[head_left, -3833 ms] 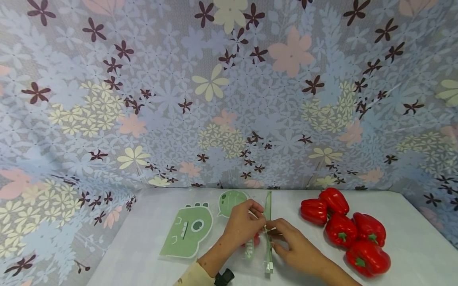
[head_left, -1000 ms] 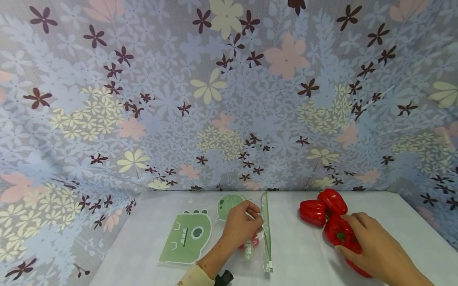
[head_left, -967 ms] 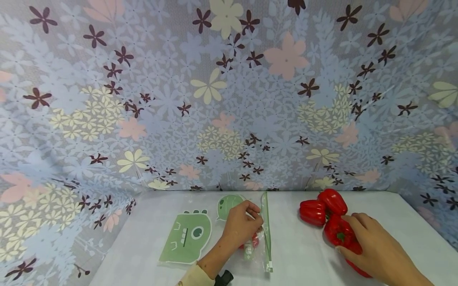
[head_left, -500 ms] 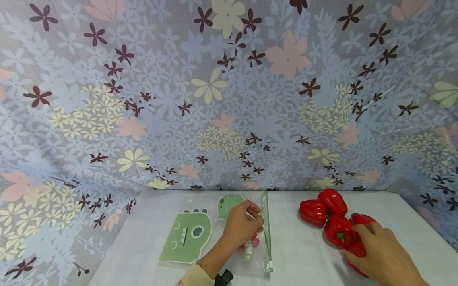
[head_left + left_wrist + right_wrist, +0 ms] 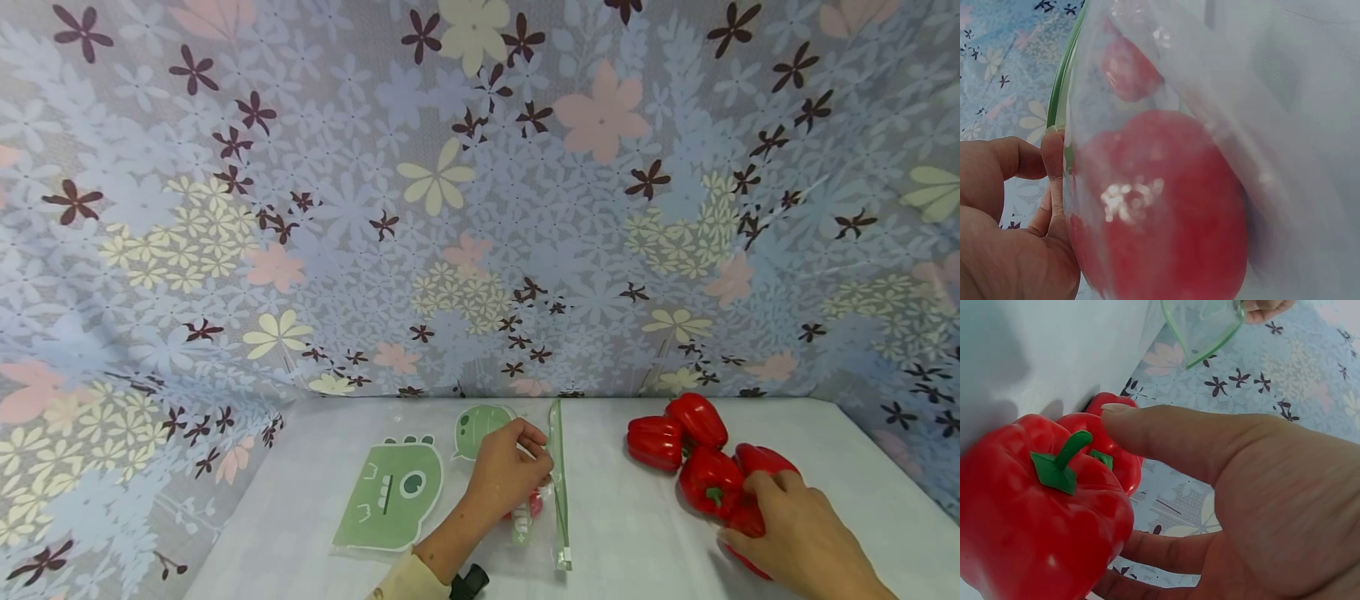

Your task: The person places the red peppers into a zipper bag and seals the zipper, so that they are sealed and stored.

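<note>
My left hand [image 5: 512, 467] pinches the open edge of a clear slider zip bag [image 5: 562, 508] with a green zip strip. Red bell peppers [image 5: 1166, 206] show through its plastic in the left wrist view. At the right, my right hand [image 5: 806, 529] reaches over the front red bell pepper [image 5: 746, 562], covering much of it. In the right wrist view its straight thumb lies above a green-stemmed bell pepper [image 5: 1041, 506], and its fingers reach along that pepper's side. Another bell pepper [image 5: 1113, 453] sits just behind, under the thumb tip.
More red bell peppers [image 5: 711, 483] cluster beside the right hand on the white-covered table [image 5: 615, 533]. A flat green monster-print bag [image 5: 393, 496] lies at the left. A black object [image 5: 471, 581] shows by the left wrist. Flowered cloth [image 5: 450, 250] hangs behind.
My right hand left the bag's zip for the peppers, then shifted slightly right and toward the front one, uncovering the one behind. My left hand stays at the bag.
</note>
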Demonstrator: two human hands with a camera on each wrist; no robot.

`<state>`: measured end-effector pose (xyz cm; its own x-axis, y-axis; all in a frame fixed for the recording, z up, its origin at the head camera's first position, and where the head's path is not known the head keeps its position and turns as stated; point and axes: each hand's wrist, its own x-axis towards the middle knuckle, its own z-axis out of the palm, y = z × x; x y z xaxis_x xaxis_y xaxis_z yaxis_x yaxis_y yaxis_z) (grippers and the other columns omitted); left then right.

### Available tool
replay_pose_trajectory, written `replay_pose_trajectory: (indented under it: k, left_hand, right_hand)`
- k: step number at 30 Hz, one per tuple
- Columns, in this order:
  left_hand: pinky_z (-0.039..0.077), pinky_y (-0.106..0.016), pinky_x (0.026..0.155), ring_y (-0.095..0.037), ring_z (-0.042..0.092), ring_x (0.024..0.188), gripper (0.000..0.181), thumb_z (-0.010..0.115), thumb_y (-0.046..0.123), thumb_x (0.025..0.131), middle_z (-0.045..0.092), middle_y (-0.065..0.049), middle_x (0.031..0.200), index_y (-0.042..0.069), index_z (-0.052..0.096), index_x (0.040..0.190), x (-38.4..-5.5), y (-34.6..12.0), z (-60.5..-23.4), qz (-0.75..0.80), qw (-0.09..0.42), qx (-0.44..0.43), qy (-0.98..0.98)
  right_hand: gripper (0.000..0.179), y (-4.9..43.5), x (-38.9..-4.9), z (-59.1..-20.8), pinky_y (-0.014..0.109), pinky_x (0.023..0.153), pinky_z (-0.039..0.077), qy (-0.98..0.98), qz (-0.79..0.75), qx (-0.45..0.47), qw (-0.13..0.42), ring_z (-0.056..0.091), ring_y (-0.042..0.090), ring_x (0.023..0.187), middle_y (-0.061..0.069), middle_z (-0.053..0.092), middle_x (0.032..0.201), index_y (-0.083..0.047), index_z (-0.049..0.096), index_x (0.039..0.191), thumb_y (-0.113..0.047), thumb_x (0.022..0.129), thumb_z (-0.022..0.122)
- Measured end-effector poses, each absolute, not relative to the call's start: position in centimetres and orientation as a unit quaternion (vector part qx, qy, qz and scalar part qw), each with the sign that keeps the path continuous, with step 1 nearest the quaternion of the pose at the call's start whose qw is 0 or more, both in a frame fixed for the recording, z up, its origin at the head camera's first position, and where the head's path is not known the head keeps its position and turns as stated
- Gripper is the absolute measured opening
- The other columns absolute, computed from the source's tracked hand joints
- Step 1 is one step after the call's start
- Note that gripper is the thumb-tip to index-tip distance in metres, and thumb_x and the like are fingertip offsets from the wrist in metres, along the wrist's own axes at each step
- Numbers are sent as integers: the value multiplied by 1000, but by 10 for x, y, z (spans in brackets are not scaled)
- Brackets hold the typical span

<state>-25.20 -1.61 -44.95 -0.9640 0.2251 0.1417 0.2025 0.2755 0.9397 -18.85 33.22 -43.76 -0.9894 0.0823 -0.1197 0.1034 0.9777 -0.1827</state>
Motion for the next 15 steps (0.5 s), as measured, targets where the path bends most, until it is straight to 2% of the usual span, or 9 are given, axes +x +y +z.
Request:
replay_pose_trajectory:
  k: [5,11,15]
  left_hand:
    - [59,-24,58,-9,70,65,17,71,3,90,65,1,87,5,68,107,-252,-16,-449,584,8,132,801]
    - [59,-24,59,-9,70,65,18,70,3,90,65,1,87,2,68,108,-251,-16,-448,588,10,132,798]
    - [59,-24,58,-9,70,64,18,70,3,90,65,1,87,2,68,108,-251,-16,-449,588,9,132,798]
  right_hand:
    - [101,334,-190,-439,60,66,62,990,-96,53,84,57,45,85,36,54,103,16,57,118,-52,58,101]
    - [108,336,-190,-442,61,65,62,984,-103,62,134,56,49,89,39,50,109,14,56,126,-57,56,100]
    - [106,336,-189,-446,62,66,62,983,-86,55,151,55,48,90,35,50,109,11,58,129,-56,58,99]
